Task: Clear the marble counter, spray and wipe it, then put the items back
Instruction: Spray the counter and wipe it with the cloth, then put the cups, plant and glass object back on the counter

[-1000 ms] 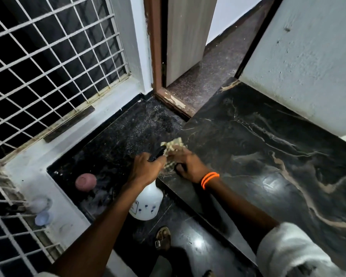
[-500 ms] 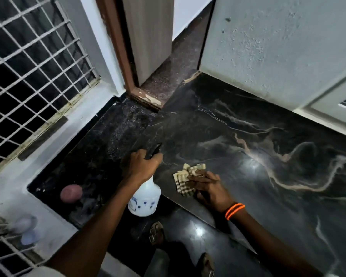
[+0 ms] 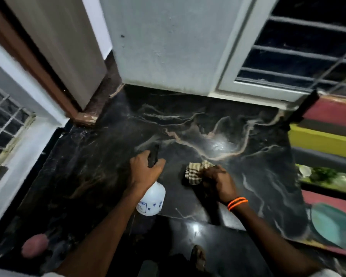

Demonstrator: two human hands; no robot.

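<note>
The black marble counter (image 3: 218, 120) with pale veins fills the middle of the view. My left hand (image 3: 144, 168) grips the black trigger head of a white spray bottle (image 3: 152, 200), held above the counter's front edge. To its right, my right hand (image 3: 218, 180) presses a crumpled checked cloth (image 3: 196, 171) onto the marble. An orange band circles my right wrist.
A pink round object (image 3: 34, 245) lies on the lower dark slab at left. A teal basin (image 3: 332, 224) sits off the counter's right end, beside coloured steps (image 3: 328, 140). White wall (image 3: 168, 43), barred window (image 3: 300, 50) and door frame (image 3: 38, 62) bound the back. My sandalled foot (image 3: 199, 256) shows below.
My head has turned right, bringing the window and basin into view. My right hand has slid the cloth rightward along the counter; the left hand followed with the bottle.
</note>
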